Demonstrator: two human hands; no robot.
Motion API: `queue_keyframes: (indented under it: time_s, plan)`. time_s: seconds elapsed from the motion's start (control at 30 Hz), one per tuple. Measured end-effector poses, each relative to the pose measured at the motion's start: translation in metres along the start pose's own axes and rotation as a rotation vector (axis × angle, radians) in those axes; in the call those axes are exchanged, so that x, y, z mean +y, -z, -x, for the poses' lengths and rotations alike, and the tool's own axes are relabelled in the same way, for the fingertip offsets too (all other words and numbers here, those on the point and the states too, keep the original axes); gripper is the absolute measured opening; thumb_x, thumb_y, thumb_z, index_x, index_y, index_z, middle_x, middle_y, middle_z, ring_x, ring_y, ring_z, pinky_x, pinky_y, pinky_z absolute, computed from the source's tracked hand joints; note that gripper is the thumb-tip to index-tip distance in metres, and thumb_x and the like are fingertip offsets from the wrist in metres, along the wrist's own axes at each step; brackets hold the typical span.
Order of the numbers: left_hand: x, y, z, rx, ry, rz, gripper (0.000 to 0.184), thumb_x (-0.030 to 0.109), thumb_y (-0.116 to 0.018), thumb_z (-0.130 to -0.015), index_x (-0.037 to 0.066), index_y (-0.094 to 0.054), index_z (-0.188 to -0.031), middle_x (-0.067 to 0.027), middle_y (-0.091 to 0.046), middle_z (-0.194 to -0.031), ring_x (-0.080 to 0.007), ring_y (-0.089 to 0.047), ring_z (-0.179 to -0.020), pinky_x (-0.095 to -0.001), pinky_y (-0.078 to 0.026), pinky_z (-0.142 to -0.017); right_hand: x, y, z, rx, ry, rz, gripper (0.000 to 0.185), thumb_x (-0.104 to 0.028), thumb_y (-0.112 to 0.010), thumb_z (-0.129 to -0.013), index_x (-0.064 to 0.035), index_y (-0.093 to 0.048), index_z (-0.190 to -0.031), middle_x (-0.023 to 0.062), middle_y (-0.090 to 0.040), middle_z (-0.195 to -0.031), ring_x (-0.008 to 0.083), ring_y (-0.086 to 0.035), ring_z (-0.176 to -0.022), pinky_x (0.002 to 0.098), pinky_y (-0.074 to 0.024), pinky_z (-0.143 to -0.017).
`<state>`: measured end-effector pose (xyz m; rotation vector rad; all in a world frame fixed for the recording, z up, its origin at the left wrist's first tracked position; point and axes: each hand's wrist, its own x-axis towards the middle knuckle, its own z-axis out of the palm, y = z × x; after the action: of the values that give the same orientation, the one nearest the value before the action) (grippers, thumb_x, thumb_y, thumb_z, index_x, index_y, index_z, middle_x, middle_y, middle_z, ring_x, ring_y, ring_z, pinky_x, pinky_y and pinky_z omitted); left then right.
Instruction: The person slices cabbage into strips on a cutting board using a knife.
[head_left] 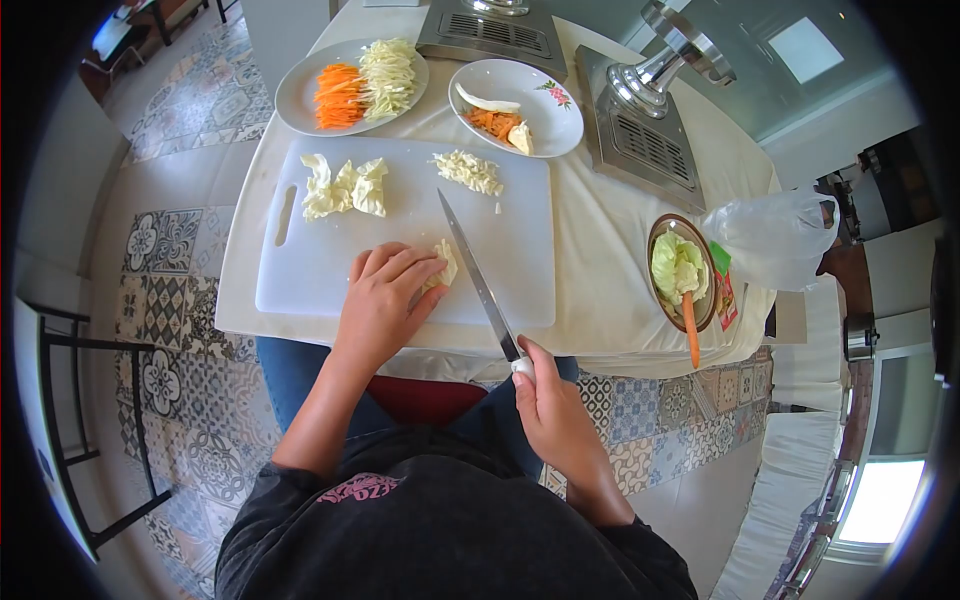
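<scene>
My left hand (390,295) presses down with bent fingers on a piece of pale cabbage (443,264) at the front of the white cutting board (500,270). In my right hand (547,392) is the white handle of a kitchen knife (478,277). Its long blade slants up and left over the board, just right of the cabbage piece. Farther back on the board lie torn cabbage leaves (343,188) at the left and a small heap of chopped cabbage (469,172) at the right.
Behind the board, an oval plate (290,95) bears shredded carrot (339,97) and shredded cabbage (388,78). A flowered plate (560,128) holds scraps. At right are a brown-rimmed bowl (655,300) with cabbage and a carrot, a plastic bag (775,240) and metal appliances (645,140).
</scene>
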<state>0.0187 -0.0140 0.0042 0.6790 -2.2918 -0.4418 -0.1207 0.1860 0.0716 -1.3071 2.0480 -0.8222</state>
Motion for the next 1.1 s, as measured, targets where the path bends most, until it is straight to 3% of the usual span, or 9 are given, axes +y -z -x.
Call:
queue_keyframes:
  time_s: [0.27, 0.57, 1.1]
  plan:
    - [0.009, -0.002, -0.004, -0.031, 0.064, -0.023, 0.029, 0.016, -0.077, -0.080, 0.012, -0.072, -0.108, -0.0015, -0.068, -0.113, -0.0259, -0.059, -0.110, -0.0424, -0.041, -0.100, 0.002, -0.008, -0.005, 0.001, 0.049, 0.166, 0.034, -0.020, -0.050, -0.105, 0.0059, -0.048, -0.126, 0.0290, -0.069, -0.091, 0.0467, -0.067, -0.083, 0.0534, -0.0530, -0.072]
    - [0.010, -0.008, -0.003, 0.015, 0.088, -0.090, 0.032, 0.019, -0.079, -0.076, 0.012, -0.072, -0.106, -0.0016, -0.068, -0.114, -0.0257, -0.059, -0.110, -0.0428, -0.040, -0.101, -0.003, -0.005, -0.009, -0.060, 0.063, 0.372, 0.029, -0.021, -0.052, -0.104, 0.0066, -0.049, -0.111, 0.0250, -0.067, -0.075, 0.0415, -0.068, -0.067, 0.0475, -0.0550, -0.057]
    - [0.008, -0.010, -0.002, 0.008, 0.105, -0.064, 0.029, 0.019, -0.079, -0.076, 0.014, -0.073, -0.104, 0.0009, -0.069, -0.113, -0.0240, -0.059, -0.110, -0.0432, -0.038, -0.103, -0.013, 0.010, 0.000, -0.200, -0.101, 0.374, 0.028, -0.022, -0.051, -0.104, 0.0049, -0.044, -0.100, 0.0278, -0.064, -0.067, 0.0470, -0.066, -0.062, 0.0539, -0.0532, -0.054]
